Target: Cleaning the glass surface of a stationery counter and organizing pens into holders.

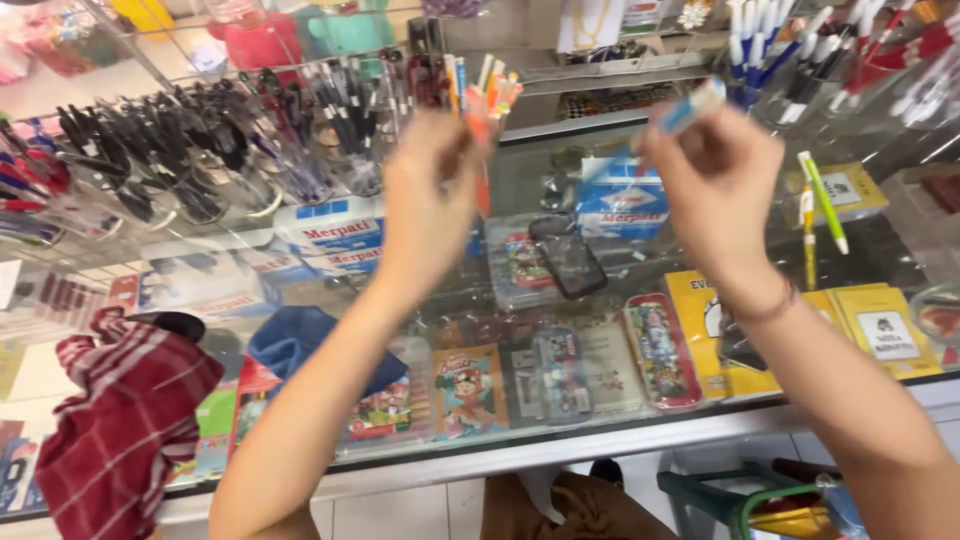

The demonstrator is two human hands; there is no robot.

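Note:
My left hand (pixel 428 195) is raised over the glass counter (pixel 560 440), closed around a bunch of orange and white pens (pixel 487 95) whose tops fan out above my fingers. My right hand (pixel 715 185) is lifted at the same height, gripping a single white and blue pen (pixel 688 110) that sticks up and left out of my fist. A thin band circles my right wrist. Both hands are blurred by motion.
Clear cups of black pens (pixel 160 150) and blue and red pens (pixel 800 50) line the back of the counter. A dark phone (pixel 570 262), two yellow-green pens (pixel 822 205), a blue cloth (pixel 300 340) and a red checked cloth (pixel 120 420) lie on the glass.

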